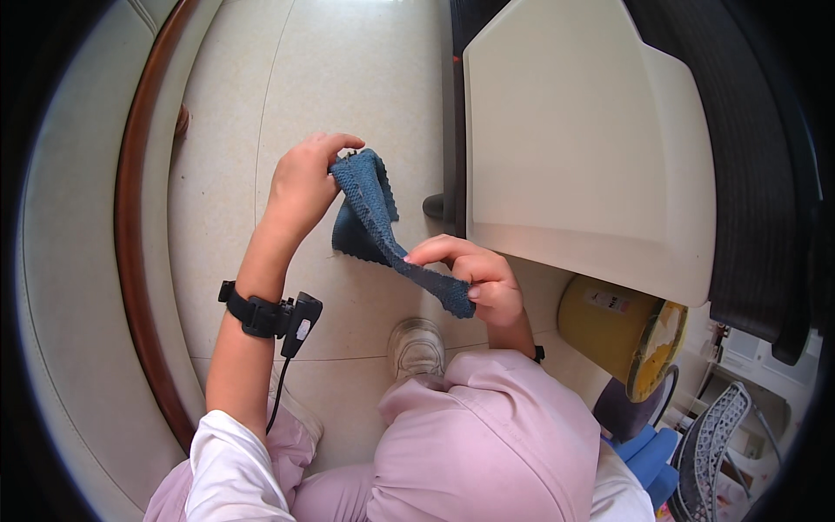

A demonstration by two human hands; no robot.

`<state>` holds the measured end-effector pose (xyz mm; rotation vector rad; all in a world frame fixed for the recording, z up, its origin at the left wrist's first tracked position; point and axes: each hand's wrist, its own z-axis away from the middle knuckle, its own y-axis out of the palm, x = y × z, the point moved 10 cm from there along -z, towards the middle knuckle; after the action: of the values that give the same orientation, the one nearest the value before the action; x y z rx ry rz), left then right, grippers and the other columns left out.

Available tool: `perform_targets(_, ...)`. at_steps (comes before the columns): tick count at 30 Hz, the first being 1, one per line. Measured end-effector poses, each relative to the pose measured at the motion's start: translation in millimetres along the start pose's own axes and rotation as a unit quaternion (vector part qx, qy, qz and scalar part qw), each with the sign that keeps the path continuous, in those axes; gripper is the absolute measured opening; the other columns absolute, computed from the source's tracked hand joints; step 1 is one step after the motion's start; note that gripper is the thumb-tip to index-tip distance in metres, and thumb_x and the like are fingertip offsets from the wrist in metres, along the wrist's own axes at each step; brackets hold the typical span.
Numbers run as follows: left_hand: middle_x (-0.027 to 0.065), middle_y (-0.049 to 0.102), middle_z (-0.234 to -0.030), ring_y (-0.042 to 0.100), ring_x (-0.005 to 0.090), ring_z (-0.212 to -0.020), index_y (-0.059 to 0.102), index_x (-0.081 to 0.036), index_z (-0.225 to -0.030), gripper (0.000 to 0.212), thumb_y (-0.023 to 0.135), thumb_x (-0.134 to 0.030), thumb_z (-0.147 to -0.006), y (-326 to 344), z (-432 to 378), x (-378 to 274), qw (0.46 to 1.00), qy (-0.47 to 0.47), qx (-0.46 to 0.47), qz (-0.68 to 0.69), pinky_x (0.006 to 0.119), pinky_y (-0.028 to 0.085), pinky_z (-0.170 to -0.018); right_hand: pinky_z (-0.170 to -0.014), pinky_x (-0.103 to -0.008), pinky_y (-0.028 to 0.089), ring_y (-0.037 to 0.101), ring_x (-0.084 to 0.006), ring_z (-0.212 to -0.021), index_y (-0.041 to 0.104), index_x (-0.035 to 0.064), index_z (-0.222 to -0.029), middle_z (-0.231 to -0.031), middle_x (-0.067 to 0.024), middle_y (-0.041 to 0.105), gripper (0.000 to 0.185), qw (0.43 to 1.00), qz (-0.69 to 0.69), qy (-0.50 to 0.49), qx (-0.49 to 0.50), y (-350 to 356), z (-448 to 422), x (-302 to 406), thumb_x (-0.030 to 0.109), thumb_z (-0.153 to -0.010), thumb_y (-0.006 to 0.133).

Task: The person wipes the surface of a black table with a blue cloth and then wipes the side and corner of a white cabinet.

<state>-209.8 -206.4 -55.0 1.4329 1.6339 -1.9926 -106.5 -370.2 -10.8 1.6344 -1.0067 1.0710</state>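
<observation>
A blue textured cloth (368, 202) with a scalloped edge is stretched between my two hands above the tiled floor. My left hand (313, 173) pinches its upper corner, where a small dark thing shows beside the fingers. The other end of the cloth, narrowed into a strip, is in my right hand (486, 277). Part of the cloth hangs down in a fold between them. A black strap with a small device (301, 325) and a cable is on my left wrist.
A cream sofa with a wooden trim (130, 215) runs along the left. At the right stands a dark-framed piece of furniture with a pale panel (587, 143). Below it are a yellow bin (603, 320) and a grey plastic basket (708, 450). My shoe (417, 349) rests on the floor.
</observation>
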Motion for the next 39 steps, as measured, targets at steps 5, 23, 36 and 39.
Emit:
perform_targets(5,0.0103,0.057,-0.076,0.057,0.0258,-0.073,0.058,-0.003,-0.081,0.014,0.065,0.000,-0.069,17,11,16,0.995,0.012,0.075,-0.067,0.034,0.047,-0.065,-0.087,-0.0424,0.040,0.053,-0.0362,-0.102,0.047,0.0008,-0.060,-0.112,-0.0305,0.055,0.024,0.999,0.001,0.017,-0.042,-10,13,2,0.019,-0.075,0.043)
perform_targets(23,-0.0013,0.058,-0.081,0.048,0.0056,-0.066,0.059,-0.002,-0.087,0.011,0.066,-0.003,-0.078,38,14,10,0.951,-0.076,0.236,0.185,0.022,0.044,-0.060,-0.075,-0.0393,0.047,0.058,-0.0311,-0.080,0.048,-0.0002,-0.062,-0.088,-0.0267,0.062,0.029,0.994,-0.039,-0.027,-0.095,-39,57,18,0.020,-0.081,0.042)
perform_targets(36,0.0027,0.053,-0.075,0.048,0.0055,-0.060,0.063,-0.002,-0.091,0.007,0.060,-0.005,-0.086,18,9,-5,0.981,-0.012,0.055,0.185,0.020,0.041,-0.055,-0.059,-0.0369,0.042,0.051,-0.0270,-0.061,0.047,-0.0003,-0.060,-0.068,-0.0207,0.056,0.032,0.977,0.024,-0.014,-0.211,-57,69,27,0.026,-0.077,0.040)
perform_targets(39,0.0060,0.058,-0.059,0.056,0.0143,-0.054,0.063,-0.003,-0.090,0.007,0.060,-0.005,-0.084,14,22,-36,0.962,-0.014,0.011,0.272,0.026,0.044,-0.053,-0.053,-0.0348,0.039,0.047,-0.0247,-0.056,0.047,0.0005,-0.061,-0.064,-0.0185,0.053,0.031,0.971,-0.010,-0.010,-0.238,-67,81,19,0.026,-0.077,0.040)
